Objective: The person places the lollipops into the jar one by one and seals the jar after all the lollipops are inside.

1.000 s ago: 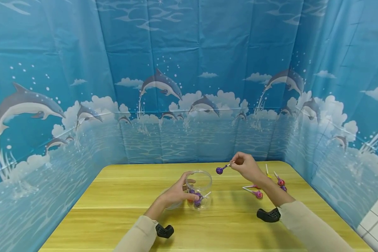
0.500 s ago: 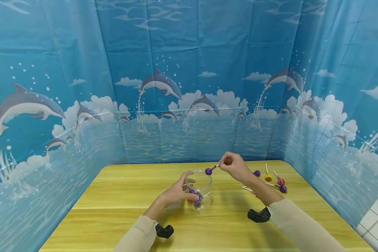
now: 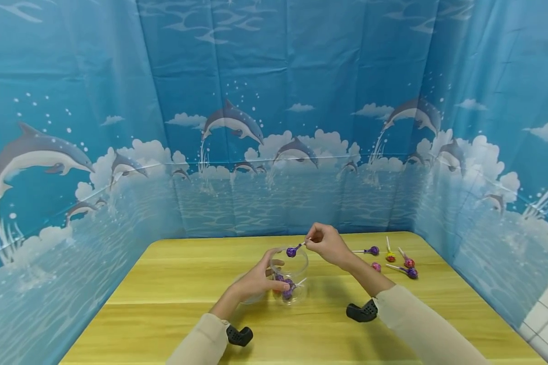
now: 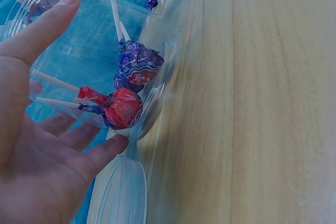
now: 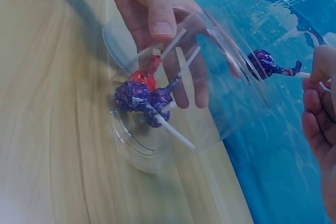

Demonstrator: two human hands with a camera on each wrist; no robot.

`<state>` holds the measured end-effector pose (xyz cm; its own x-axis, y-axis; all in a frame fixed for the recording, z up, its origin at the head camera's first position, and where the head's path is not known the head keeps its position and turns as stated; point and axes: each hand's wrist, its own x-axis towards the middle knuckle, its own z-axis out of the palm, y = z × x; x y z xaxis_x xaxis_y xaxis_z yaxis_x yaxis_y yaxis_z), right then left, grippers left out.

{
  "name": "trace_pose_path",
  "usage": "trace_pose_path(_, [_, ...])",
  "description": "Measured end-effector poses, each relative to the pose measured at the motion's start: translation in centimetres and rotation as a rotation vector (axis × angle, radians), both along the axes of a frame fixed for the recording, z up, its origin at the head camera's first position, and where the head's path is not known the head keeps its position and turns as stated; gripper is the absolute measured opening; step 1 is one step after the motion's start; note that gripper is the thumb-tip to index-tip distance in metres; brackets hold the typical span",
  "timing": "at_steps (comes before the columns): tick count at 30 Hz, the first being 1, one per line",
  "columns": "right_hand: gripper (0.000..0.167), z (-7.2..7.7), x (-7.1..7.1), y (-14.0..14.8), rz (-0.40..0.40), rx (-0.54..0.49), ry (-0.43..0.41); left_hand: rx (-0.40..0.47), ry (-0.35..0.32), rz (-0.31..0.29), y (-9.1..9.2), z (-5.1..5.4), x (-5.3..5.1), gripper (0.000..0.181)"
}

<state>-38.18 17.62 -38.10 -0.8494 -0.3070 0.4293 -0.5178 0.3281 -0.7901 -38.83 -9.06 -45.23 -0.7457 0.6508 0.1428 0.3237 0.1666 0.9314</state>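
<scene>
Head view showed one jar [image 3: 296, 274] clamped in the left hand [image 3: 257, 280], and one purple lollipop [image 3: 292, 252] at its mouth, the stick pinched between the right hand's [image 3: 328, 245] thumb and fingers. Inside the jar were one red lollipop [image 4: 123, 109] and at least two purples [image 4: 140, 65]. One lid [image 4: 126, 192] lay near the left hand. On the table [image 3: 173, 284], five loose lollipops [image 3: 390, 257] showed: two purple, one yellow-red, one pink-red, one pink, partly hidden by the right arm [image 3: 370, 279].
</scene>
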Motion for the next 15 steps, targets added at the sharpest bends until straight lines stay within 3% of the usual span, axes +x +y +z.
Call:
trace_pose_path(8, [0.002, 0.2, 0.0, -1.2, 0.017, 0.108, 0.051, -0.010, 0.002, 0.002, 0.0, 0.1, 0.0, 0.087])
trace_pose_path(15, [0.012, -0.4, -0.9, -3.1, 0.059, 0.321, 0.245, -0.031, 0.018, 0.019, 0.0, 0.1, 0.1, 0.088])
